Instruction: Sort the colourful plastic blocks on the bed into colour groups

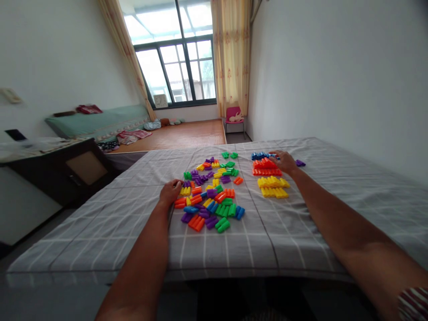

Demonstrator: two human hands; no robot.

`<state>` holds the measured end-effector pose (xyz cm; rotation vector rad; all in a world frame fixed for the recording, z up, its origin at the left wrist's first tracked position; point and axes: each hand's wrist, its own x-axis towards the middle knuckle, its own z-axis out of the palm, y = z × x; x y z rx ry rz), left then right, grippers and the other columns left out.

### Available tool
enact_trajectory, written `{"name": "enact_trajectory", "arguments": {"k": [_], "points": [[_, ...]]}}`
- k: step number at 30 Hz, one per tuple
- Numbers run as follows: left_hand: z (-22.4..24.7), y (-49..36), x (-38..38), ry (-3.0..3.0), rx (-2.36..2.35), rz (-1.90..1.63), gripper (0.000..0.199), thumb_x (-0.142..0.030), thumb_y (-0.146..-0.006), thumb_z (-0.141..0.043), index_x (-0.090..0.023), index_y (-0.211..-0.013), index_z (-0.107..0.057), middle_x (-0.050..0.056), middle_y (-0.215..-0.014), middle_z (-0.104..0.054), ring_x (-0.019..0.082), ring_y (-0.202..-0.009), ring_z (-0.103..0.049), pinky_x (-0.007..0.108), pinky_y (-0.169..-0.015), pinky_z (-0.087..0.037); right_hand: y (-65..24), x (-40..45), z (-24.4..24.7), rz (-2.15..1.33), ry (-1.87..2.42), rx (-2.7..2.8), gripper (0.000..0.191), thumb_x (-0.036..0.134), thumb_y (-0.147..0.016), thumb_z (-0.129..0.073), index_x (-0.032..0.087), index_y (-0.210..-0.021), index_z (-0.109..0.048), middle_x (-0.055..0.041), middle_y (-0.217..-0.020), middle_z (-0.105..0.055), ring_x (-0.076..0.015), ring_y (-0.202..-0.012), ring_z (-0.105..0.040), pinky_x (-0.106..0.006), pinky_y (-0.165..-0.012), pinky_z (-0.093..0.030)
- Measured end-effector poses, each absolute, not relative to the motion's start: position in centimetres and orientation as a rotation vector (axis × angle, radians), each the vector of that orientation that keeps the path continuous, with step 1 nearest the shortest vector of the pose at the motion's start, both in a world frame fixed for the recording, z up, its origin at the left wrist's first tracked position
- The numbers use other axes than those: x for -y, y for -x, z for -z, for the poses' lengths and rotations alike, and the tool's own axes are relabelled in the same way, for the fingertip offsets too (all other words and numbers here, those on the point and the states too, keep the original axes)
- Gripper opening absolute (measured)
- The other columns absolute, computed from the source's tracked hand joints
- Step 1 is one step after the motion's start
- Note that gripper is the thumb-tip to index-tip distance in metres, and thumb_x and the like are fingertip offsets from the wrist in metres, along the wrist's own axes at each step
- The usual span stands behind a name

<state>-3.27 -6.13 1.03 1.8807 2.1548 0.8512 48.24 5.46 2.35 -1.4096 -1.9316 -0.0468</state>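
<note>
A loose pile of small plastic pieces [214,196] in purple, orange, yellow, green and blue lies on a grey checked cloth [267,240]. My left hand [170,191] rests at the pile's left edge, fingers touching yellow and purple pieces. To the right stand sorted rows: blue pieces [262,155], red pieces [265,167], yellow pieces [274,187]. My right hand [285,161] lies at the right end of the blue and red rows, fingers on them. A single purple piece [300,163] lies just right of that hand.
The cloth covers a wide table against the white wall [351,80] on the right. A dark cabinet [76,171] stands left of it. Farther back are a green bed [96,120], a pink chair [234,117] and a window [180,67].
</note>
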Motion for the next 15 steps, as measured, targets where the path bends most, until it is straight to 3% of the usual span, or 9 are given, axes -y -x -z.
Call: {"name": "enact_trajectory", "arguments": {"k": [5, 10, 15], "points": [[-1.0, 3.2, 6.2, -1.880, -2.160, -0.852, 0.037, -0.035, -0.084, -0.042, -0.020, -0.100, -0.072, 0.004, -0.097, -0.074, 0.017, -0.087, -0.065, 0.022, -0.072, -0.045, -45.3, -3.1, -4.8, -0.017, 1.343, 1.951, 0.030, 0.033, -0.086, -0.052, 0.017, -0.106, -0.068, -0.0084, -0.098, -0.072, -0.0210, -0.086, -0.066, -0.032, -0.079, -0.050], [-0.6, 3.3, 6.0, -1.882, -2.142, -0.859, 0.036, -0.036, -0.085, -0.043, -0.021, -0.100, -0.072, 0.003, -0.098, -0.074, 0.017, -0.087, -0.065, 0.022, -0.073, -0.045, -38.5, 1.5, -5.5, -0.344, 0.897, 2.515, 0.024, 0.032, -0.087, -0.053, 0.021, -0.102, -0.069, -0.0034, -0.097, -0.072, -0.0167, -0.083, -0.066, -0.027, -0.075, -0.049], [-0.6, 3.2, 6.2, -1.895, -2.153, -0.847, 0.036, -0.034, -0.086, -0.042, -0.021, -0.100, -0.072, 0.003, -0.099, -0.074, 0.017, -0.090, -0.065, 0.021, -0.071, -0.045, -33.3, 3.9, -3.7, -0.338, 0.758, 2.742, 0.029, 0.030, -0.083, -0.061, 0.018, -0.109, -0.067, -0.0081, -0.099, -0.071, -0.0177, -0.082, -0.065, -0.028, -0.072, -0.048]]}}
